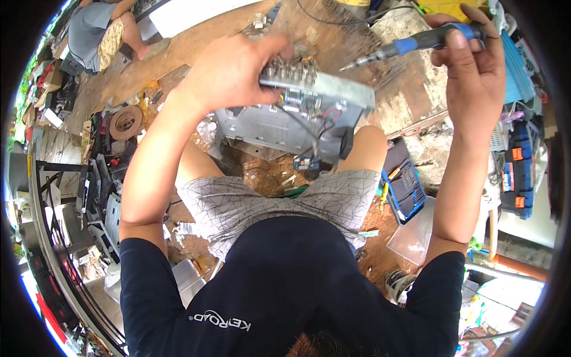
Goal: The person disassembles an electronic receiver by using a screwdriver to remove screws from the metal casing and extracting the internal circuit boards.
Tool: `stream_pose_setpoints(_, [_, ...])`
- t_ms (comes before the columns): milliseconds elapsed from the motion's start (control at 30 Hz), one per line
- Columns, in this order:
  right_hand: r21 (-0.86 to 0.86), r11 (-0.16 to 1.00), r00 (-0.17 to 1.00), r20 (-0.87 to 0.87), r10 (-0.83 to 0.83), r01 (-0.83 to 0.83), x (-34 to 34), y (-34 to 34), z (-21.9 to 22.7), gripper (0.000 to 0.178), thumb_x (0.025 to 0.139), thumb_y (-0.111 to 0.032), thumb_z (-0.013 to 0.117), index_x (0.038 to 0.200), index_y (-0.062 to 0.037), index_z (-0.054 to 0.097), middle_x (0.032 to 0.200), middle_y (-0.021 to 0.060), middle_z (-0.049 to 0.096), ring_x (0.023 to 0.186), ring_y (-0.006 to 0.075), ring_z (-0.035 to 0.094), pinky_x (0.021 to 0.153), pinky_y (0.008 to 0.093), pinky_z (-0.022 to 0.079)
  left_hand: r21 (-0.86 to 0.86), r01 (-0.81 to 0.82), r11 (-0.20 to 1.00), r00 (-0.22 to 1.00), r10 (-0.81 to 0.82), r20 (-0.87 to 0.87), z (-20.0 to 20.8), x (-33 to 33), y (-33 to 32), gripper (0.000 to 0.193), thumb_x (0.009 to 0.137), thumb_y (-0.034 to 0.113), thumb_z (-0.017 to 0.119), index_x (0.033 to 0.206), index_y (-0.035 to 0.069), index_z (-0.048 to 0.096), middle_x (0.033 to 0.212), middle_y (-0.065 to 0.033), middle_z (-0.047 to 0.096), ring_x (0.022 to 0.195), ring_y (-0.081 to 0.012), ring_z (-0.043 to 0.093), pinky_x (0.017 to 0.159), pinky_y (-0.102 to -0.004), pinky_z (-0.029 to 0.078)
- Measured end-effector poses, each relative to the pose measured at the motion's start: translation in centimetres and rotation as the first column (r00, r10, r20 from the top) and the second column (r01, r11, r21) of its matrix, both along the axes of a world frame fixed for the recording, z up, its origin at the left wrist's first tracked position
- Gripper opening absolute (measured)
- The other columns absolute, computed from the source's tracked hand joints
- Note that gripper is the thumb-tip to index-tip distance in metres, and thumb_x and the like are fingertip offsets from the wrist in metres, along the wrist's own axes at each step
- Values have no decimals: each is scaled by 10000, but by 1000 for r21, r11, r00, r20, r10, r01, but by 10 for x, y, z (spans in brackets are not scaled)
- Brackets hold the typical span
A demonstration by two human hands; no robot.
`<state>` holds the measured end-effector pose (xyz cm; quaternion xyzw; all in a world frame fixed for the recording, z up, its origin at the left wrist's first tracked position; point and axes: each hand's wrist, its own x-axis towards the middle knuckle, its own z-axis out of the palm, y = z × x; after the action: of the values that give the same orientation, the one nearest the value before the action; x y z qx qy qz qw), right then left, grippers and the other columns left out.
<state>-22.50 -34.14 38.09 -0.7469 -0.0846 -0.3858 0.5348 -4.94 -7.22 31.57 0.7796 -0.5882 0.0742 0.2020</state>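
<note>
Seen from above, a seated person's left hand (235,74) grasps the upper edge of a tilted grey metal case (267,126) in front of their knees (369,146). The right hand (473,80) grips a blue-and-black screwdriver (407,45), its tip pointing left, apart from the case.

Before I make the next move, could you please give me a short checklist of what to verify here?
1. Left hand gripping the metal case: ok.
2. Right hand holding the screwdriver: ok.
3. Screwdriver tip clear of the case: ok, a gap shows.
4. Wires tucked away: not ok, they hang loose.
5. Tool pouch open beside the right leg: ok.
6. Case screws removed: cannot tell.
</note>
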Motion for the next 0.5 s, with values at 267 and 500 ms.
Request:
stream_pose_setpoints(267, [-57, 998, 988, -151, -7, -2, 22, 28, -2, 437, 1001, -146, 589, 1382, 11, 444, 1088, 170, 691, 940, 154, 673, 740, 275, 577, 41, 218, 975, 973, -214, -88, -1, 5, -12, 338, 668, 242, 785, 920, 55, 658, 750, -143, 669, 698, -340, 658, 628, -424, 502])
stream_pose_setpoints(500, [-16, 1000, 984, -180, -7, 4, 33, 33, -19, 390, 1001, -141, 592, 1351, -14, 473, 1062, 144, 705, 871, 125, 677, 706, 255, 584, 113, 188, 976, 967, -164, -194, -3, 7, -2, 386, 667, 272, 771, 950, 22, 693, 811, -176, 682, 773, -361, 664, 676, -447, 512])
